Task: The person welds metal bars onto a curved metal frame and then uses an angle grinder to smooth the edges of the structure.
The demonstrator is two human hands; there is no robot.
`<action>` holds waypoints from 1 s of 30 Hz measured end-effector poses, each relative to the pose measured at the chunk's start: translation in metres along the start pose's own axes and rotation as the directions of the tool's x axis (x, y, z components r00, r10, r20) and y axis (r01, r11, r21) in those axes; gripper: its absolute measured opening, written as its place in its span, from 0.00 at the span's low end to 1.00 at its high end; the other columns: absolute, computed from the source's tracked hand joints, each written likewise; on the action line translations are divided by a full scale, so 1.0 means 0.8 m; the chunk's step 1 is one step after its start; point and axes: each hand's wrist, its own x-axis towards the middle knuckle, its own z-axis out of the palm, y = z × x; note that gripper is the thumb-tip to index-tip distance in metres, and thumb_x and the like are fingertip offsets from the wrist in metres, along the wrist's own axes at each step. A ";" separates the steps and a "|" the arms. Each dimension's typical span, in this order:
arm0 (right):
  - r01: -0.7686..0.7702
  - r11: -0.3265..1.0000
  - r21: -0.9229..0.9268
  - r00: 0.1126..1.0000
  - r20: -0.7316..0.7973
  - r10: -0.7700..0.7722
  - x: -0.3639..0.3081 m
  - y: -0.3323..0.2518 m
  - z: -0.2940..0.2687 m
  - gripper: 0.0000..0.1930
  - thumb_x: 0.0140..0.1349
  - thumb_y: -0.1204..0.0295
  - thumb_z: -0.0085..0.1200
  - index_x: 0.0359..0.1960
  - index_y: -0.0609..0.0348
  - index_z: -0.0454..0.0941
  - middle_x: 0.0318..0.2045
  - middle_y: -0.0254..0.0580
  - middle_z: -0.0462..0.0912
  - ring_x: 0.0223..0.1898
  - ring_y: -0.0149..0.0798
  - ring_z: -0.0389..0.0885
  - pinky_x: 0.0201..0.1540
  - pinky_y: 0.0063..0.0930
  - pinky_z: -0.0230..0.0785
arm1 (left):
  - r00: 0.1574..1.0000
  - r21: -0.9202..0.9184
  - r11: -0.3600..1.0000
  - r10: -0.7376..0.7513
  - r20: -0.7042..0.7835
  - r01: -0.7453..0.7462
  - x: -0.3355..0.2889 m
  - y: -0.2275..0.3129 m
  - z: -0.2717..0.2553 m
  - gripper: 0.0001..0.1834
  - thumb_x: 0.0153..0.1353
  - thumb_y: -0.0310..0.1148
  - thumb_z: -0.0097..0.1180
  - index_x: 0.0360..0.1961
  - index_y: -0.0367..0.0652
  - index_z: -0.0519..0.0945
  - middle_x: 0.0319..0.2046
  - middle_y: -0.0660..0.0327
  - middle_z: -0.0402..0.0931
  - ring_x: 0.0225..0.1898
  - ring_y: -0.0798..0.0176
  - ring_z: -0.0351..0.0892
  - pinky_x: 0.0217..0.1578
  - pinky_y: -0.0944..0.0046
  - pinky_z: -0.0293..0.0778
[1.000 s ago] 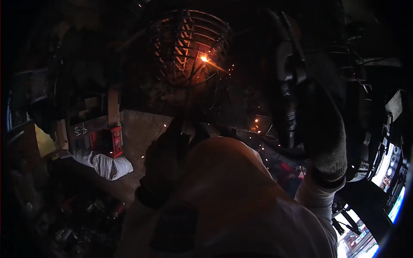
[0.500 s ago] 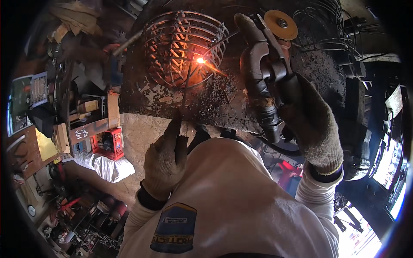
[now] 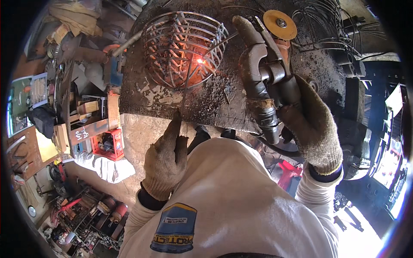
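Note:
On the workbench (image 3: 150, 103) stands a round basket-like frame (image 3: 150, 47) of bent metal bars and strips. A bright orange glow burns low on its right side. My right hand (image 3: 316, 133), in a knitted glove, is closed round a welding electrode holder (image 3: 269, 79) wrapped partly in black tape. From its jaws a thin welding electrode (image 3: 223, 41) reaches left and down to the glow. My gloved left hand (image 3: 163, 161) is closed on a thin metal rod (image 3: 186, 92), whose far end meets the frame near the glow. The glove hides part of the grip.
An angle grinder with a yellow disc (image 3: 280, 24) lies beyond the electrode holder. Coiled wire (image 3: 322, 21) lies at the back right. Dark grit is scattered over the bench. On the left are a red plastic crate (image 3: 107, 145), a white sack (image 3: 107, 168) and cluttered shelves.
The glow at the frame has shrunk and dimmed, and the spark streak beside it is gone. The surroundings look brighter. Both hands have barely moved.

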 end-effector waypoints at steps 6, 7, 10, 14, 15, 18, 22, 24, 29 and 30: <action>0.205 0.943 -0.261 0.979 0.067 -0.194 -0.002 -0.003 -0.007 0.25 0.68 0.75 0.56 0.66 0.66 0.68 0.48 0.42 0.83 0.40 0.29 0.80 0.41 0.25 0.74 | 0.999 0.064 0.997 0.043 -0.006 -0.042 -0.002 0.000 -0.002 0.27 0.71 0.26 0.52 0.70 0.37 0.69 0.23 0.52 0.81 0.24 0.58 0.83 0.30 0.58 0.77; 0.308 0.880 -0.361 0.951 0.115 -0.285 0.001 -0.001 -0.011 0.24 0.68 0.75 0.56 0.65 0.65 0.70 0.48 0.43 0.83 0.40 0.31 0.80 0.41 0.26 0.75 | 0.999 0.111 0.993 0.043 -0.024 -0.040 -0.005 -0.002 0.000 0.26 0.71 0.28 0.52 0.69 0.37 0.70 0.24 0.52 0.82 0.25 0.57 0.84 0.30 0.57 0.78; 0.507 0.687 -0.520 0.859 0.240 -0.452 0.004 0.003 -0.017 0.21 0.66 0.76 0.58 0.61 0.64 0.73 0.47 0.45 0.83 0.40 0.35 0.82 0.41 0.29 0.76 | 1.000 0.184 0.983 -0.021 -0.017 0.024 -0.009 0.000 -0.001 0.24 0.71 0.30 0.53 0.67 0.38 0.71 0.27 0.51 0.83 0.27 0.55 0.86 0.30 0.55 0.78; 0.573 0.573 -0.585 0.809 0.296 -0.507 0.006 0.010 -0.017 0.17 0.64 0.78 0.60 0.55 0.63 0.78 0.46 0.47 0.84 0.40 0.40 0.84 0.40 0.32 0.79 | 1.000 0.129 0.991 -0.026 0.016 0.023 -0.006 -0.006 -0.002 0.24 0.70 0.30 0.53 0.66 0.38 0.72 0.24 0.52 0.81 0.24 0.54 0.84 0.29 0.54 0.77; 0.569 0.557 -0.605 0.810 0.296 -0.506 0.006 0.012 -0.015 0.16 0.64 0.78 0.60 0.54 0.63 0.79 0.46 0.48 0.84 0.40 0.41 0.85 0.40 0.33 0.79 | 1.000 0.102 0.995 -0.021 0.011 0.020 -0.005 -0.004 -0.002 0.23 0.70 0.29 0.53 0.64 0.38 0.73 0.22 0.53 0.81 0.23 0.54 0.83 0.28 0.54 0.77; 0.479 0.520 -0.707 0.863 0.270 -0.427 -0.002 0.014 -0.015 0.19 0.56 0.73 0.65 0.51 0.57 0.82 0.48 0.45 0.84 0.42 0.48 0.86 0.44 0.40 0.80 | 0.990 0.240 0.962 0.138 -0.009 -0.132 0.000 0.002 -0.005 0.25 0.67 0.27 0.55 0.66 0.39 0.73 0.23 0.54 0.80 0.23 0.54 0.82 0.27 0.56 0.77; 0.298 0.370 -0.880 0.948 0.228 -0.223 -0.005 -0.022 -0.012 0.20 0.62 0.74 0.59 0.56 0.61 0.76 0.47 0.44 0.83 0.44 0.41 0.84 0.45 0.34 0.79 | 0.977 0.226 0.951 0.215 0.002 -0.209 0.004 -0.008 0.002 0.28 0.66 0.28 0.56 0.68 0.43 0.72 0.29 0.50 0.81 0.27 0.50 0.82 0.28 0.54 0.77; 0.351 0.221 -0.910 0.918 0.289 -0.271 -0.012 -0.019 -0.025 0.21 0.70 0.76 0.53 0.64 0.65 0.72 0.50 0.45 0.84 0.48 0.36 0.85 0.50 0.29 0.78 | 0.995 0.094 0.993 -0.071 0.071 0.064 -0.005 0.011 -0.013 0.29 0.70 0.32 0.54 0.71 0.46 0.69 0.32 0.46 0.81 0.29 0.45 0.83 0.30 0.51 0.77; 0.104 0.707 -0.700 0.903 -0.232 -0.363 -0.020 0.012 -0.035 0.25 0.70 0.81 0.50 0.69 0.67 0.67 0.65 0.46 0.77 0.60 0.36 0.79 0.59 0.27 0.73 | 1.000 0.102 0.995 0.003 0.021 -0.005 -0.006 -0.009 0.001 0.30 0.70 0.28 0.51 0.73 0.44 0.67 0.24 0.56 0.80 0.25 0.60 0.81 0.29 0.60 0.76; 0.191 0.705 -0.683 0.934 -0.095 -0.345 -0.022 0.010 -0.036 0.25 0.71 0.80 0.51 0.70 0.67 0.66 0.62 0.46 0.79 0.57 0.34 0.81 0.56 0.27 0.74 | 0.999 0.073 0.997 0.033 0.016 -0.034 -0.006 -0.014 0.002 0.30 0.70 0.28 0.51 0.73 0.43 0.66 0.24 0.56 0.80 0.25 0.60 0.82 0.29 0.59 0.76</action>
